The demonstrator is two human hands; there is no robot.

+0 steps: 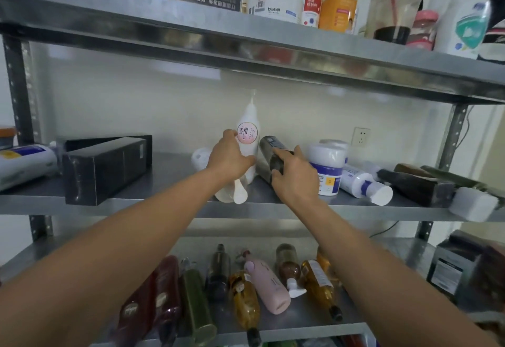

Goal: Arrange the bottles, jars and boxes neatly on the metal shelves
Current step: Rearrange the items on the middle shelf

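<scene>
At the middle of the shelf (169, 180), the left hand (232, 155) grips the white bottle (248, 133), which stands upright. Just beside it the dark bottle (270, 145) leans, its top toward the back. The right hand (295, 180) holds it and is the nearer one to raise it.

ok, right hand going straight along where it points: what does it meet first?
The right hand grips the dark bottle, index finger pointing up-left along it. Next in line is probably the white bottle in the left hand, though depth is unclear.
</scene>
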